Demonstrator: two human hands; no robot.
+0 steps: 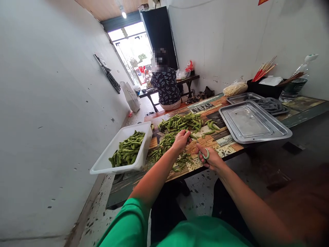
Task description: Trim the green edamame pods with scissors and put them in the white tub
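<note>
Left hand: pinching one green pod (193, 136) between thumb and fingers, the hand itself (181, 140) raised over the middle of the table (226, 151).
Right hand: curled around the pale-green handles of a pair of scissors (206, 154), the hand (212, 159) just beyond the table's near edge.
Blades: pointing up toward the pinched pod; they are small and partly hidden here, so I cannot tell whether they touch it.
Loose pods: a long heap (181, 121) lies on the table beyond the left hand, with a smaller cluster (211, 125) to its right.
Green scraps: a scattered layer (164, 145) on the tabletop, left of and below the left hand.
White tub: on the left end of the table, its rim (147, 145) beside the scraps, with a mound of pods (128, 149) inside.
Metal tray: the nearer one (253, 127) sits on the right side; dark grey strands (271, 104) lie behind it.
Far bench: a person in a leaf-patterned shirt (167, 87) sits facing away.
</note>
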